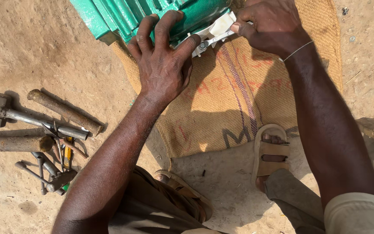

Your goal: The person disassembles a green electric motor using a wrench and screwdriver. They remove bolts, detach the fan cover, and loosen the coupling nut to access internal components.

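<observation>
On tan sack (239, 99), left hand (163, 65) steadies green casing (122, 15).

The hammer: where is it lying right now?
In the head view the hammer lies on the dirt at far left, among other loose tools, well clear of the left hand pressing on the green metal housing.

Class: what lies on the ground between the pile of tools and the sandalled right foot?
In the head view, the woven jute sack and the left forearm lie between.

Bare forearms, thin silver bangle (297, 51) on right wrist, tan sandals (271, 151), olive-grey trousers (152, 208), pale cuff.
</observation>
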### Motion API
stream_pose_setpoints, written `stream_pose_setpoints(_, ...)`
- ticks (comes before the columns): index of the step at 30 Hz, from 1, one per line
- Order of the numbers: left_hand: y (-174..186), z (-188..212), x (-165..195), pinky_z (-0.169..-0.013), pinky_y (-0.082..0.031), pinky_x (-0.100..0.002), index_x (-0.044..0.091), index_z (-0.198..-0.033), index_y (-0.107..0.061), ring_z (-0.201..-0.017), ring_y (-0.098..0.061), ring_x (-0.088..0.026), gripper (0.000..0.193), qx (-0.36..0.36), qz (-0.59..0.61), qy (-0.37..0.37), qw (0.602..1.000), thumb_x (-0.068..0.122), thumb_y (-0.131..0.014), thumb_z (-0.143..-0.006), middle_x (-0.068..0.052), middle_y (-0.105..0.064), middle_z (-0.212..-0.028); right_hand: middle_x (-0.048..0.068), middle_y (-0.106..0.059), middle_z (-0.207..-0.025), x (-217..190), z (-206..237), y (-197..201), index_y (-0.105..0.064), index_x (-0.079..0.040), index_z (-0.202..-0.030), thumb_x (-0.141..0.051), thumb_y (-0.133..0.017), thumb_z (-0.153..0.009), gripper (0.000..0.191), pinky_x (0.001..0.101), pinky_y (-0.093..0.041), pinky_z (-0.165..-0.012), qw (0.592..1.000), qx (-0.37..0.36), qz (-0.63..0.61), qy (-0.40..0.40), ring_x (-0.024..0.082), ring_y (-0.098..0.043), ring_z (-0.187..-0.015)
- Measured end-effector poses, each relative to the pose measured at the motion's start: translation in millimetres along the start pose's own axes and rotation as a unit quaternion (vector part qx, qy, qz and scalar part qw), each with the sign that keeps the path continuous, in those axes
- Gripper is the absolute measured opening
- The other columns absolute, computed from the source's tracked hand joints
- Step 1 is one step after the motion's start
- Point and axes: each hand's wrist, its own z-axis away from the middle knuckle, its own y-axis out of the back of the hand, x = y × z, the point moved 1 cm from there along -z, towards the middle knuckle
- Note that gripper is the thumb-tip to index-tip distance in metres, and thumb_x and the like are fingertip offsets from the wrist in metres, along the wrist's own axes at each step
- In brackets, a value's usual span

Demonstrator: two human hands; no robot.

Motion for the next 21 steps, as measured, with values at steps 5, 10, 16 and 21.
stream_pose_setpoints(5,-0.2,-1.3,0.6,-0.106,-0.029,-0.062,0.036,-0.126,-0.069,-0.149,-0.022,-0.037,0.034,-0.009,0.017,0.007,1.0,0.029,-0.084,-0.096,-0.006,-0.028,-0.159,-0.001,-0.07,-0.09,-1.5,15.4,-35.3,-0.079,-0.015,-0.094,-0.047,-0.068,-0.11,0.037,0.0502,-0.032,-0.099,0.995,0.006,-0.09,-0.052,0.021,-0.058,-0.088)
stream_pose_setpoints(10,-1.5,4.9,-4.0,-0.11,-0.029,-0.062,0.036,-0.131,-0.067,-0.146,-0.021,-0.035,0.036,-0.002,0.005,-0.009,1.0,0.027,-0.083,-0.101,-0.005,-0.026,-0.16,0.002,-0.063,-0.088,11.6,7.5,-37.7,-0.073,-0.007,-0.099,-0.05,-0.062,-0.111,0.046,0.0378,-0.051,-0.075,0.921,-0.002,-0.39,-0.021,0.013,-0.061,-0.082)
stream_pose_setpoints(16,0.6,1.7,-1.6,-0.107,-0.03,-0.062,0.036,-0.13,-0.068,-0.149,-0.023,-0.038,0.04,-0.007,0.007,-0.005,1.0,0.024,-0.083,-0.095,-0.006,-0.028,-0.159,0.003,-0.064,-0.081,-4.7,44.1,2.1,-0.067,-0.006,-0.092,-0.041,-0.054,-0.118,0.045,0.0275,-0.055,-0.065,0.894,0.124,-0.426,-0.068,0.012,-0.067,-0.073)
stream_pose_setpoints(21,-2.5,-3.2,1.2,-0.105,-0.029,-0.06,0.036,-0.122,-0.068,-0.145,-0.025,-0.034,0.03,0.016,0.007,0.012,1.0,0.031,-0.084,-0.098,-0.003,-0.03,-0.157,0.01,-0.073,-0.088,-124.0,77.4,-60.7,-0.06,-0.007,-0.115,-0.021,-0.059,-0.108,0.015,0.0321,-0.063,-0.063,0.729,0.034,-0.642,-0.236,0.016,-0.074,-0.076)
